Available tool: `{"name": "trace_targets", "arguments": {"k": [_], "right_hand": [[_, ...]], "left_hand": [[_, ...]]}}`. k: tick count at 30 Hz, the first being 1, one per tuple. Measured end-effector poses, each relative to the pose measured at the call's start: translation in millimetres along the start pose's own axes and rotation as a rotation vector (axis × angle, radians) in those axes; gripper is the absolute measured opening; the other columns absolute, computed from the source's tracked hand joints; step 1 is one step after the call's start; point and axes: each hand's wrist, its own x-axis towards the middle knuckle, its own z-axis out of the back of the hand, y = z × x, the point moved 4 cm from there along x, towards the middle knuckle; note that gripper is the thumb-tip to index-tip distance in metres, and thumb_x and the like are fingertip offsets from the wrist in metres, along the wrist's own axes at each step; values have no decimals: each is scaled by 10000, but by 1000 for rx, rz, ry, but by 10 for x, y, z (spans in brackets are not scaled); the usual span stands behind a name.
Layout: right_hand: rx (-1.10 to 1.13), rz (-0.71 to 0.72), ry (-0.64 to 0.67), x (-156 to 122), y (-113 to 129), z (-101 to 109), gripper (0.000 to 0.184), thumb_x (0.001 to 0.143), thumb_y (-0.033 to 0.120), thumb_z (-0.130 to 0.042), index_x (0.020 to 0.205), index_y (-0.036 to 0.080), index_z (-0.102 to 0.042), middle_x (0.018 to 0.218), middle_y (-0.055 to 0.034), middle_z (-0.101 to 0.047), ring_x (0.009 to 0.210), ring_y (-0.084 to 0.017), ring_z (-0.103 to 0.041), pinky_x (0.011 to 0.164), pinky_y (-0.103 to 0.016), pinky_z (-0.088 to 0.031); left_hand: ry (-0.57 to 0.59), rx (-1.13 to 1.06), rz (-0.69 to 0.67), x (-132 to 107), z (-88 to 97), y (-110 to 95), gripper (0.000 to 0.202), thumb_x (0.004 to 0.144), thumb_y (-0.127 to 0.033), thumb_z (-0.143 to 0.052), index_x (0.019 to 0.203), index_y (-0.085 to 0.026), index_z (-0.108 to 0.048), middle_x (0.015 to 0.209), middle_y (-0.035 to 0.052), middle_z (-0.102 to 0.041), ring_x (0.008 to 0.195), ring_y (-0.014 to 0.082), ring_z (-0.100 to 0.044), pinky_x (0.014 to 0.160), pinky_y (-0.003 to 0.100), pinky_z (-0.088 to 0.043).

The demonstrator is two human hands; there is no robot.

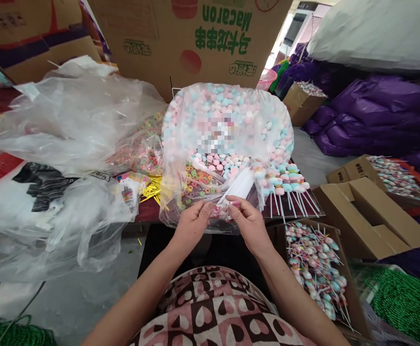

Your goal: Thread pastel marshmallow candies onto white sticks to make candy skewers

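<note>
Between the fingertips of both hands is a small clear plastic wrapper (220,210) with pink print. My left hand (194,222) pinches one side of it, and my right hand (250,223) pinches the other. Just beyond the fingers lie a bundle of white sticks (241,184) and colourful ring-shaped candies (198,179) in clear plastic. A large clear bag of pink and blue marshmallows (267,129) rises behind them. To the right, finished-looking marshmallow skewers (285,180) lie with sticks pointing towards me. Yellow twist ties (152,189) are left of my hands.
A tall cardboard box (141,62) stands at the back. Crumpled clear plastic bags (69,110) cover the left side. At lower right, a carton holds wrapped marshmallow skewers (316,271), near an open cardboard box (372,221) and a bundle of green cord (406,302). Purple sacks (383,115) lie farther right.
</note>
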Motion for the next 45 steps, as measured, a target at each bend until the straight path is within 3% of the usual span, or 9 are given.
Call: {"name": "trace_targets", "arguments": {"k": [7,13,19,23,27,30,36,41,45], "right_hand": [[-272,128,-86,-21,183,245,470,884,524,-572,554,189,-582,457,29,-529,462,-110,-490,504,-238,-406],[-787,294,-477,125,361,1014,383,856,490,-554,955,167,-735,844,-78,-727,649,-184,-604,633,-312,-463],[-1301,36,-321,315,134,1244,266,814,391,-604,939,226,-772,745,-74,-720,581,-199,-536,547,-309,-302],[-1190,-56,-393,322,82,1297,259,873,352,-552,847,212,-768,561,-38,-626,492,-178,-477,553,-326,-303],[-696,45,-541,202,144,1384,276,910,386,-549,947,193,-743,566,-26,-583,524,-180,-521,589,-355,-391],[-321,148,-506,35,208,1349,216,872,414,-644,946,237,-743,568,-6,-540,512,-153,-477,518,-327,-368],[-177,155,-65,-195,297,907,199,834,399,-708,937,237,-758,546,13,-585,510,-140,-523,484,-278,-411],[-18,215,-25,-139,428,487,179,870,390,-669,941,247,-750,861,-59,-734,653,-165,-623,513,-277,-449],[-66,231,6,-68,468,275,187,901,377,-636,973,246,-749,777,-34,-674,629,-142,-552,502,-261,-401]], "left_hand": [[-29,-59,-26,33,-33,5,388,871,-540,-553,708,-188,-528,530,-64,-484,438,58,-348,482,223,-302],[-70,-555,84,76,11,34,428,775,-547,-696,683,-204,-456,397,-133,-274,361,44,-283,585,249,-471],[27,-795,140,48,-37,-13,452,787,-553,-692,673,-199,-435,390,-135,-229,351,40,-262,580,253,-484],[61,-821,141,40,-40,-10,413,821,-533,-667,682,-188,-487,383,-127,-230,348,41,-257,574,252,-482],[79,-817,143,39,-30,31,374,830,-512,-666,726,-184,-521,395,-124,-250,358,43,-274,574,250,-481],[81,-785,137,45,-14,57,368,806,-514,-693,780,-178,-543,414,-125,-286,374,40,-294,591,251,-489],[47,-706,127,70,37,85,394,762,-508,-736,756,-180,-518,423,-131,-296,380,33,-302,596,243,-483],[26,-587,96,51,5,102,410,776,-523,-711,697,-187,-489,430,-116,-337,385,37,-328,604,245,-481],[-1,-486,31,27,4,81,393,807,-536,-665,703,-189,-512,438,-107,-342,397,45,-332,592,244,-460]]}}
